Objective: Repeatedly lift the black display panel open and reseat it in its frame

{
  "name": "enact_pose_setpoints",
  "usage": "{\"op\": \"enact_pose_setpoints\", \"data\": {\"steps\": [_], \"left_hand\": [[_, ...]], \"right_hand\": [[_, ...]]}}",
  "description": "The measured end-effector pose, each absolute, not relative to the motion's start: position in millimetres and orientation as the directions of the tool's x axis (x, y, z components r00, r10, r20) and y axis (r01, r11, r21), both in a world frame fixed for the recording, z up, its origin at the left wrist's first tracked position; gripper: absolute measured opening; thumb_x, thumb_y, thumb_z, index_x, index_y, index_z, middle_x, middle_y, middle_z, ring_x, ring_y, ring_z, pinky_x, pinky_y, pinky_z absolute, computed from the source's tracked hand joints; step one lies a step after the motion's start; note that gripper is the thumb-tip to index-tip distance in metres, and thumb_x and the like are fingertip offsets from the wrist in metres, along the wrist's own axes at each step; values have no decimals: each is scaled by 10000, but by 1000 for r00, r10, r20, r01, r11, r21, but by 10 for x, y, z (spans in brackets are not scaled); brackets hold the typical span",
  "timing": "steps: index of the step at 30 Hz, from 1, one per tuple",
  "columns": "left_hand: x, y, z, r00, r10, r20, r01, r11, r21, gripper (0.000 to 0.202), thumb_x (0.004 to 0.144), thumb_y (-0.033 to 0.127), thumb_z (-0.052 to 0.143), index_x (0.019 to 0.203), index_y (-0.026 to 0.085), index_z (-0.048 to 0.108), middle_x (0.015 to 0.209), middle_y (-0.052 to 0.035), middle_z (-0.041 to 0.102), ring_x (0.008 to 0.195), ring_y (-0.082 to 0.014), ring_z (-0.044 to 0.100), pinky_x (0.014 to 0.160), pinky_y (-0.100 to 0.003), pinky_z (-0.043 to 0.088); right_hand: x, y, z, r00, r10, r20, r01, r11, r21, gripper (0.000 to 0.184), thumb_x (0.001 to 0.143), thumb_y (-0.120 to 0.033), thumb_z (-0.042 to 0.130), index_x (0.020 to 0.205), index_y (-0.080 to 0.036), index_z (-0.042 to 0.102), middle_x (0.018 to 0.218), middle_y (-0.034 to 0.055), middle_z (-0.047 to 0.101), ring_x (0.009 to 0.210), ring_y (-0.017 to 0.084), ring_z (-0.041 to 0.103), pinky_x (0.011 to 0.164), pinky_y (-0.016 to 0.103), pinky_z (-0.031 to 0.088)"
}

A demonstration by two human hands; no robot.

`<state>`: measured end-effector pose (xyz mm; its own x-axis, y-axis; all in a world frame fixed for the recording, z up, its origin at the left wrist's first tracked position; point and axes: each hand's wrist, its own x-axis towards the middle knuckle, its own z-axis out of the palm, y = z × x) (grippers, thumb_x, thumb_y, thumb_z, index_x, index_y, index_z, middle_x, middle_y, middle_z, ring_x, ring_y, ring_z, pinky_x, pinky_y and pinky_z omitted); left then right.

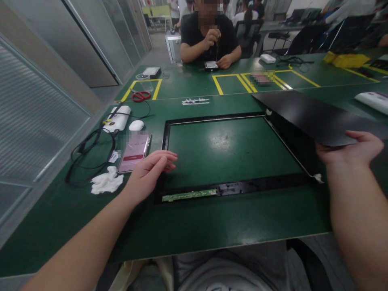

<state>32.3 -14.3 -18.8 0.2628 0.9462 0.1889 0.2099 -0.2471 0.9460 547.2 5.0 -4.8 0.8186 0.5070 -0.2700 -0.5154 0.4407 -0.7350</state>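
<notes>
Panel (pixel 312 115), thin and black, is raised and tilted above the right part of the table (pixel 227 226) in the head view, the sole view on file. Right hand (pixel 348 149) is closed about its near edge, thumb on top, fingers underneath. Left hand (pixel 151 167) lies over the left side of the black frame (pixel 266 182), fingers loosely extended and partly curled; its palm side is hidden, so whether it has hold of the frame cannot be told.

Frame lies flat, with a green circuit board (pixel 189 195) exposed along its near bar. White scraps (pixel 317 178) sit at its near right corner.

Risks, in the inspector's judgement:

1. Drop or flex. One hand supports the panel at one edge only; a slack pinch or a quick turn could let it slip, bend or twist.

2. Corner strike. The panel's far left corner points at the frame's far right corner (contact cannot be confirmed from this angle); a low swing could scratch either part or shift the frame.

3. Board damage. Nothing visible covers the circuit board; a falling edge or dragging fingers could harm its components.

4. Left-side clutter. Phone (pixel 135 153) and crumpled tissue (pixel 107 180) lie near the left forearm; a careless elbow could push them aside.
</notes>
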Motion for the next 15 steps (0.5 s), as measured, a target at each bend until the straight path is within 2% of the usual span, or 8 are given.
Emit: {"op": "enact_pose_setpoints", "data": {"steps": [6,11,15], "left_hand": [[311,-117,-229,297,933,202,230,-275,933,347,1035,539,697,1041,237,869,1197,-97,789,850,-203,770,771,-335,635],[310,-110,-221,307,932,194,260,-278,925,326,1026,527,708,1051,240,862,1196,-92,787,840,-202,776,773,-341,649],[318,-118,-204,317,926,204,275,-295,915,295,1026,495,707,1057,241,853,1187,-89,787,839,-204,774,780,-350,658]], "right_hand": [[5555,63,-156,810,498,-311,-537,414,-735,336,563,-174,494,889,-253,495,1102,46,686,1009,199,701,664,336,605],[5527,42,-153,803,486,-345,-545,365,-755,311,575,-173,489,877,-246,505,1154,70,690,1064,211,689,659,345,609],[5511,66,-149,811,455,-368,-538,333,-774,312,583,-135,510,879,-234,518,1121,77,696,1076,215,682,642,321,610]]}}
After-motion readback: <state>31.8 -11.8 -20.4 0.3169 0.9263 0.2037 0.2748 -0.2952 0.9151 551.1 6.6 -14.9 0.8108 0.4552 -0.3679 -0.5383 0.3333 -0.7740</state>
